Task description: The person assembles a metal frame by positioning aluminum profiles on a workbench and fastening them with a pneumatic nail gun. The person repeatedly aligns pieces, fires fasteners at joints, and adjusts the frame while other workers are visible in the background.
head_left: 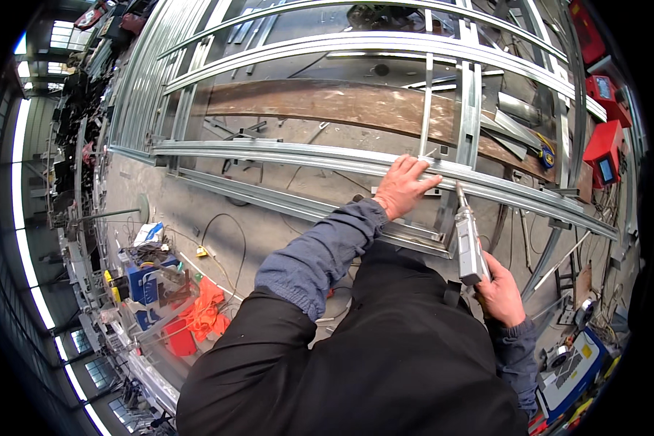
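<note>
My left hand (pixel 402 187) is on a galvanized steel rail (pixel 291 155) of a large frame, its fingers curled over the rail and the thumb on the near side. Right beside these fingers, a thin upright strip (pixel 426 102) meets the rail. In my right hand (pixel 503 291) is a grey, boxy welding gun (pixel 469 243) with a narrow nozzle. Its tip points up at the rail's near edge, just right of my left thumb. Whether the tip touches the metal is too small to tell. My right palm hides part of the gun's handle.
A long rusty steel beam (pixel 305 102) lies beyond the rail, under the frame. Red machines (pixel 604 156) and a blue tape measure (pixel 546 154) are at the right. A cable (pixel 243 247) loops over the floor. Orange cloth (pixel 207 309) and a clear bin (pixel 163 320) sit at lower left.
</note>
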{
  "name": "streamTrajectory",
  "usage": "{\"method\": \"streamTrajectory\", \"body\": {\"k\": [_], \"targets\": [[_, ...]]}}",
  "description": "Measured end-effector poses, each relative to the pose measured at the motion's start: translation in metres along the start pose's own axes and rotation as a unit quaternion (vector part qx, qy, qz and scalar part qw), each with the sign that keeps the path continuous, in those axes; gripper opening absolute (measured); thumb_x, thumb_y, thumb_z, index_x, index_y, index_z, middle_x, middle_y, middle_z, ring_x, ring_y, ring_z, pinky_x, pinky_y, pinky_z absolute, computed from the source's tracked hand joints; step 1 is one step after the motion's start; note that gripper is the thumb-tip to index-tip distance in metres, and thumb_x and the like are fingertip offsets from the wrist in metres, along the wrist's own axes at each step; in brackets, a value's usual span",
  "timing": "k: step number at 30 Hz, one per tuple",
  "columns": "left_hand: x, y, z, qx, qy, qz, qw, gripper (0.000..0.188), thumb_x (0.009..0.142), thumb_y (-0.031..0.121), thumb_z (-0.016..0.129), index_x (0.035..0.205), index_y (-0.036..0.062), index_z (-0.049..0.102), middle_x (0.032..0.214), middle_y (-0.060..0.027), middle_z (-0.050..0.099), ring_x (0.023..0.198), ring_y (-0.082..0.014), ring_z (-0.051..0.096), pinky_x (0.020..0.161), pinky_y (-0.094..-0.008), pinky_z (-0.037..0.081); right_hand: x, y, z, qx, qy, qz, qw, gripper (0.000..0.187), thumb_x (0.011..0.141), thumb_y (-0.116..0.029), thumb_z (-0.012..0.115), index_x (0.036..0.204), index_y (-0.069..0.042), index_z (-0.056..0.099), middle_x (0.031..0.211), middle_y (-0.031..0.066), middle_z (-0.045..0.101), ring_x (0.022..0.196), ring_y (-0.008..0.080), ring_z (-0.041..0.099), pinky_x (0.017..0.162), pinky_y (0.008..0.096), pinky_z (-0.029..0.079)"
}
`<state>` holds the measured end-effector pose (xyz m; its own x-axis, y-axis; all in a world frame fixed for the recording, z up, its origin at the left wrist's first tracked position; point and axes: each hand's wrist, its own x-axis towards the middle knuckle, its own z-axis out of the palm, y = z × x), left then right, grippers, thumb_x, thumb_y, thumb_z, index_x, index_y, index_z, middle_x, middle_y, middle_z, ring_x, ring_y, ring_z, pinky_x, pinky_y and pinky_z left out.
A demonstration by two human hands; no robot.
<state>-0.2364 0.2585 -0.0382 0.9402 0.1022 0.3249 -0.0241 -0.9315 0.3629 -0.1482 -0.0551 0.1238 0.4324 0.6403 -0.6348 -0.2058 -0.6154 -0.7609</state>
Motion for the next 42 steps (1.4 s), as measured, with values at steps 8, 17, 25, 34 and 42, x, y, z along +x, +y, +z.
{"method": "streamTrajectory", "body": {"k": [8,17,25,34,42], "targets": [[-0.001,-0.006,0.004,-0.016,0.011,0.010,1.000,0.051,0.082,0.017,0.077,0.132,0.0270,0.074,0.137,-0.0047,0.065,0.124,-0.0299,0.058,0.104,-0.0448,0.048,0.000,-0.001,-0.002,-0.032,-0.004,-0.005,0.999,0.055,0.101,-0.014,0.065,0.153,-0.001,0.056,0.127,0.0114,0.075,0.114,0.0150,0.066,0.102,0.0310,0.051],[0.005,-0.002,0.001,0.019,-0.016,0.014,1.000,0.040,0.086,0.020,0.077,0.126,0.0265,0.076,0.131,-0.0037,0.066,0.116,-0.0304,0.060,0.097,-0.0448,0.048,-0.003,-0.013,-0.014,-0.117,-0.004,-0.045,0.992,0.050,0.102,-0.026,0.071,0.146,-0.006,0.060,0.118,0.0216,0.074,0.107,0.0354,0.072,0.096,0.0396,0.055],[0.004,-0.001,0.003,0.016,-0.007,0.011,1.000,0.039,0.086,0.019,0.078,0.125,0.0261,0.077,0.131,-0.0041,0.067,0.117,-0.0311,0.060,0.098,-0.0448,0.048,-0.002,-0.011,-0.015,-0.093,-0.011,-0.037,0.995,0.048,0.100,-0.028,0.071,0.143,-0.007,0.062,0.122,0.0231,0.073,0.111,0.0416,0.070,0.097,0.0429,0.054],[0.005,0.000,0.006,0.018,-0.003,0.010,1.000,0.037,0.088,0.019,0.078,0.125,0.0252,0.078,0.130,-0.0042,0.069,0.116,-0.0312,0.061,0.099,-0.0457,0.048,-0.001,-0.009,-0.014,-0.080,-0.013,-0.033,0.996,0.046,0.100,-0.029,0.071,0.139,-0.006,0.063,0.120,0.0228,0.073,0.110,0.0410,0.071,0.096,0.0424,0.055],[0.007,0.002,0.010,0.024,-0.002,0.015,1.000,0.038,0.089,0.019,0.077,0.126,0.0261,0.077,0.130,-0.0037,0.067,0.114,-0.0311,0.060,0.098,-0.0457,0.047,-0.001,-0.001,-0.019,-0.138,-0.019,-0.030,0.990,0.055,0.103,-0.040,0.068,0.147,-0.007,0.059,0.128,0.0235,0.070,0.119,0.0418,0.067,0.101,0.0443,0.053]]}}
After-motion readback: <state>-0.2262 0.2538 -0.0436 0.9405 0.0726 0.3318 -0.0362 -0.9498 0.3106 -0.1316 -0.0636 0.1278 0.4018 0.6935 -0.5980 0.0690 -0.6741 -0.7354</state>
